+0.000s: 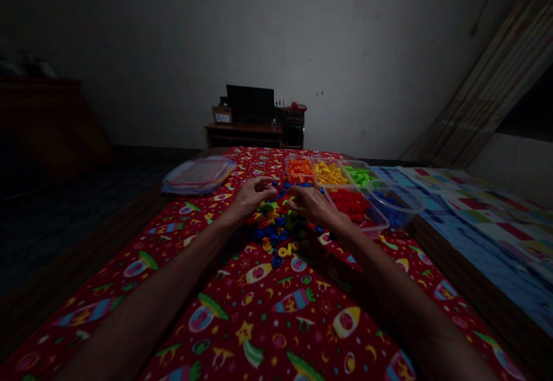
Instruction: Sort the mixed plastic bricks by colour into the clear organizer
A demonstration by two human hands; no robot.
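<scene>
A heap of small plastic pieces in blue, yellow, green and red lies on a red rocket-print cloth. My left hand rests on the heap's far left edge, fingers curled inward; what they pinch is too small to make out. My right hand sits on the heap's right side, fingers bent down among the pieces. Just beyond stand clear tubs of sorted pieces: orange, yellow, green, red and blue.
A stack of clear lids lies at the cloth's far left. A patterned mat covers the floor to the right. A low wooden stand with a dark screen is against the far wall. The room is dim.
</scene>
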